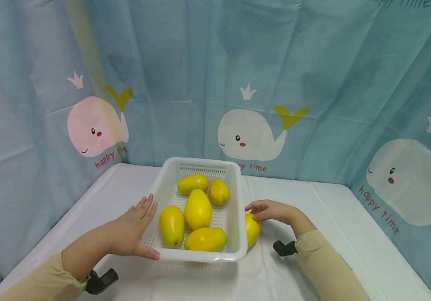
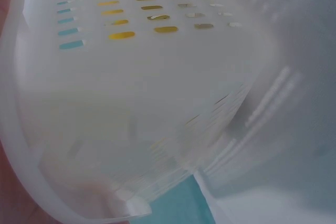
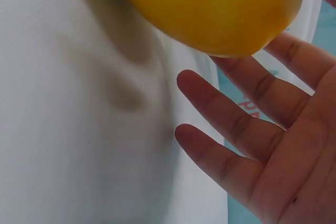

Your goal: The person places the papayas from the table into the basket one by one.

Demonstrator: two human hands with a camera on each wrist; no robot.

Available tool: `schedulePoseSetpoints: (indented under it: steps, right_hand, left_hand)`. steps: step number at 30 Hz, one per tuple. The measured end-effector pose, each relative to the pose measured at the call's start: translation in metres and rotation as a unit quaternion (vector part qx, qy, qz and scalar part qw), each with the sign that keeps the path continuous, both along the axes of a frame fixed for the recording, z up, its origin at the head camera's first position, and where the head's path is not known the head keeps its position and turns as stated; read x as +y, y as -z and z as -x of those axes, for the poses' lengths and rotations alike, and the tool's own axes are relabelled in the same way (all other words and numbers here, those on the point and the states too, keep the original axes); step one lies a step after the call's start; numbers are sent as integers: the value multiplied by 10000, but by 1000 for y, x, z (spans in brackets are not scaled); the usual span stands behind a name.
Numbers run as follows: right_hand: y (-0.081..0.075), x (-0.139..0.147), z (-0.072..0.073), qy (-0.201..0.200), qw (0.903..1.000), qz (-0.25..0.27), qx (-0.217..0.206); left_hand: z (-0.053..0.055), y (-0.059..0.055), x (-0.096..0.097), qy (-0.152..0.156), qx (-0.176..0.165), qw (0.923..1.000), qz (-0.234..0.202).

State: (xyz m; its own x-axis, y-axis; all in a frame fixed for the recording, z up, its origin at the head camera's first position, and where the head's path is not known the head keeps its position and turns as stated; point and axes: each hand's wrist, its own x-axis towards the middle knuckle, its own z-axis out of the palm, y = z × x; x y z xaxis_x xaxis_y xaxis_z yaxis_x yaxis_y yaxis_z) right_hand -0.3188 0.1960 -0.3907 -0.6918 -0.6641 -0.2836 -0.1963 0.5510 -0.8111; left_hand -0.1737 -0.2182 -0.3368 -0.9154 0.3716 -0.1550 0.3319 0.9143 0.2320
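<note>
In the head view, a white plastic basket (image 1: 242, 209) holds several yellow mangoes, among them a large one in the middle (image 1: 198, 209). My left hand (image 1: 130, 232) lies against its left side, fingers straight and spread, thumb at the near corner. The left wrist view is filled by the slotted outer side of the basket (image 2: 131, 72), with yellow showing through the slots. Beside the basket's right wall, my right hand (image 1: 272, 211) holds the far end of another mango (image 1: 253, 230) between thumb and fingers. In the right wrist view, this mango (image 3: 220, 9) hides some fingertips; two fingers stay apart from it.
A white cloth (image 1: 298, 267) covers the table. Blue curtains (image 1: 178, 83) with printed whales enclose the back and sides. Black wrist mounts (image 1: 102, 281) stick out from both sleeves.
</note>
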Motion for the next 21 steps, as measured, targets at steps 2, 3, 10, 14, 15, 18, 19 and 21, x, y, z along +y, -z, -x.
schedulePoseSetpoints:
  steps: [2, 3, 10, 14, 15, 18, 19, 21]
  right_hand:
    - [0, 4, -3, 0, 9999, -85, 79]
    - [0, 6, -4, 12, 9999, -121, 112]
    - [3, 14, -17, -229, 9994, -241, -31]
    - [7, 12, -24, -495, 9987, -135, -33]
    - [7, 12, -26, -533, 9985, -96, -10]
    - [9, 10, -28, -610, 9981, 24, 34]
    - [8, 10, -28, -618, 9981, 52, 35]
    - [8, 9, -29, -622, 9980, 87, 65]
  left_hand:
    - [0, 0, 0, 10, 11, 10000, 20]
    - [0, 0, 0, 17, 8, 10000, 12]
    - [0, 1, 0, 19, 2, 10000, -39]
    - [0, 1, 0, 24, 29, 10000, -15]
    - [0, 1, 0, 25, 31, 10000, -16]
    - [1, 1, 0, 34, 33, 10000, -37]
    - [1, 1, 0, 32, 41, 10000, -20]
    - [1, 2, -1, 35, 46, 10000, -17]
